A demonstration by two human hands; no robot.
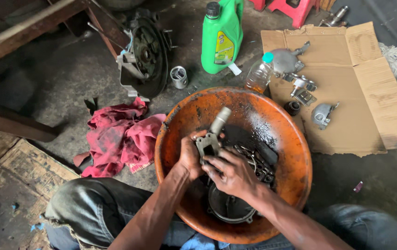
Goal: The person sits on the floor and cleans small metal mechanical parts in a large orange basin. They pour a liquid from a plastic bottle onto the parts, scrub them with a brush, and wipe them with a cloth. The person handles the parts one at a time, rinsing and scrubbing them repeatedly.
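Cleaning looks to be the step in hand: both hands grip a grey metal part [209, 144] over the orange basin [291, 153] — left hand [190, 155] clenched round its body, right hand [228, 173] pressing its lower edge. Next, I judge, it needs turning without slipping. Beyond the rim stand a green jug [221, 34] with yellow label, a small clear bottle [259, 74] — and cardboard [351, 92].

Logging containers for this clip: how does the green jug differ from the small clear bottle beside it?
The green jug is opaque, far larger, black-capped and has a handle; the clear bottle is see-through, teal-capped, and shows amber liquid. The jug stands on the bare floor; the bottle sits by the cardboard's edge. Both are plastic, capped and stand beyond the orange basin.
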